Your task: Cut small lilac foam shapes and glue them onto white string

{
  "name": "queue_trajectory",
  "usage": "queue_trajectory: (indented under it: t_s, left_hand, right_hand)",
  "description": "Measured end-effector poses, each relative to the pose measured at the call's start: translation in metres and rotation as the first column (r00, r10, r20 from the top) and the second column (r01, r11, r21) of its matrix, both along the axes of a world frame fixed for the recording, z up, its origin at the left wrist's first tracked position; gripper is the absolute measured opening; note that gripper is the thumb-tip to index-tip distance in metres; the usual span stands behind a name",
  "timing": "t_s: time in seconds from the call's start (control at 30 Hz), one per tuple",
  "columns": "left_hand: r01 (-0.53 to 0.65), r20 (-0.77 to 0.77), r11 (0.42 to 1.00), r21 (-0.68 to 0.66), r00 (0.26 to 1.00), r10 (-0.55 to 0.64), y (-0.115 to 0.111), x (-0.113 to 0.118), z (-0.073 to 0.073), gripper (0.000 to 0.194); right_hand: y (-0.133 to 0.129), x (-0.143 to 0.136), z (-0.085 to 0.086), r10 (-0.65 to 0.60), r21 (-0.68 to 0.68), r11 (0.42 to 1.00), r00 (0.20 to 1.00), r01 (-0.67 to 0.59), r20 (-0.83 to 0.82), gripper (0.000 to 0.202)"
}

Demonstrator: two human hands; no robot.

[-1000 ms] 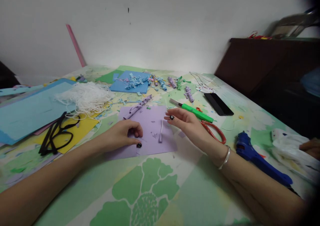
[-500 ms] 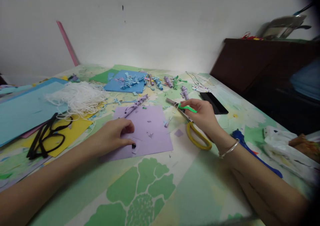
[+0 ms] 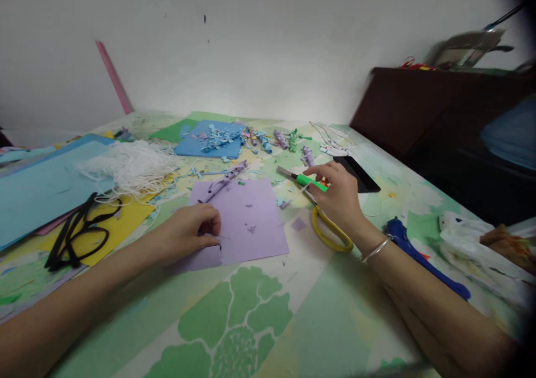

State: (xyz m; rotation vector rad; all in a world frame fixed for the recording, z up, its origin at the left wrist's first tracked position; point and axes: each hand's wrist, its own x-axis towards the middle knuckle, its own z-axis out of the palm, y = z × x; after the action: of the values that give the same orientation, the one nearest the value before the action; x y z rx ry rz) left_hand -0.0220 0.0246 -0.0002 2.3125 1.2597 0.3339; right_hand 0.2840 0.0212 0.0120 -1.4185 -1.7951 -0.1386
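My right hand [image 3: 337,191] is over a green-handled craft knife [image 3: 310,181], thumb and index finger spread to either side of its handle. The blade points away to the left. Scissors with yellow handles [image 3: 318,233] lie partly beneath this hand. My left hand [image 3: 190,230] rests on a sheet of light purple paper [image 3: 259,210], fingers curled and a gap showing before the thumb. Part of the paper is hidden beneath it. Above that hand, a rolled purple paper tube [image 3: 221,181] with dark spots lies across the sheet's far edge. Small purple scraps [image 3: 251,228] dot the paper.
White string [image 3: 134,163], black-framed glasses [image 3: 84,233] and coloured paper [image 3: 37,188] lie at left. Decorated paper rolls [image 3: 264,142] and blue sheets [image 3: 188,143] are behind. At right are a black phone [image 3: 360,171], a blue tool [image 3: 422,258] and a plastic bag [image 3: 464,244].
The fingers of my right hand have spread, showing more of the green handle. My left hand has drawn back slightly to the left. The view has shifted a little.
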Motion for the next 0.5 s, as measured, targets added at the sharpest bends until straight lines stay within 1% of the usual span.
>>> queue_trajectory:
  t_s: [0.07,0.1,0.17,0.23,0.27,0.33,0.37,0.4,0.43,0.47,0.5]
  left_hand:
    - [-0.014,0.011,0.999,-0.042,1.0,0.015,0.0,0.0,0.0,0.013]
    - [-0.017,0.023,0.997,-0.07,1.0,0.019,0.0,0.0,0.0,0.014]
    - [-0.033,0.072,0.992,-0.119,0.997,0.042,-0.001,0.0,0.001,0.016]
    - [-0.072,0.149,0.986,-0.152,0.984,0.095,-0.002,0.001,0.003,0.017]
    - [-0.1,0.201,0.983,-0.155,0.971,0.13,-0.002,0.002,0.004,0.019]
    - [-0.16,0.313,0.972,-0.17,0.927,0.207,-0.004,0.003,0.007,0.02]
    - [-0.19,0.366,0.963,-0.189,0.897,0.249,-0.005,0.004,0.009,0.021]
    - [-0.215,0.41,0.952,-0.216,0.865,0.289,-0.007,0.006,0.01,0.023]
    - [-0.232,0.439,0.939,-0.252,0.837,0.325,-0.009,0.008,0.012,0.023]
    - [-0.239,0.455,0.926,-0.294,0.816,0.355,-0.011,0.011,0.013,0.024]
    - [-0.234,0.468,0.914,-0.33,0.8,0.374,-0.014,0.013,0.013,0.024]
  right_hand:
    - [-0.001,0.001,0.0,-0.031,0.059,0.998,0.999,0.031,0.014,0.033]
    - [-0.001,0.001,0.0,-0.02,0.077,0.997,1.0,0.018,0.024,0.037]
    - [-0.001,0.002,0.0,0.045,0.08,0.996,0.998,-0.049,0.051,0.041]
    - [0.0,0.002,-0.001,0.112,0.066,0.991,0.99,-0.118,0.083,0.037]
    - [0.001,0.001,-0.002,0.132,0.061,0.989,0.987,-0.138,0.092,0.03]
    - [0.001,0.0,-0.002,0.128,0.071,0.989,0.989,-0.133,0.08,0.012]
    - [0.0,-0.002,-0.002,0.119,0.083,0.989,0.991,-0.124,0.065,0.011]
    - [-0.002,-0.005,-0.001,0.118,0.094,0.988,0.992,-0.122,0.048,0.015]
    - [-0.005,-0.009,0.0,0.135,0.095,0.986,0.99,-0.137,0.032,0.016]
    - [-0.009,-0.014,0.0,0.181,0.082,0.98,0.983,-0.182,0.016,0.013]
    - [-0.014,-0.02,0.0,0.266,0.046,0.963,0.964,-0.266,-0.001,0.016]
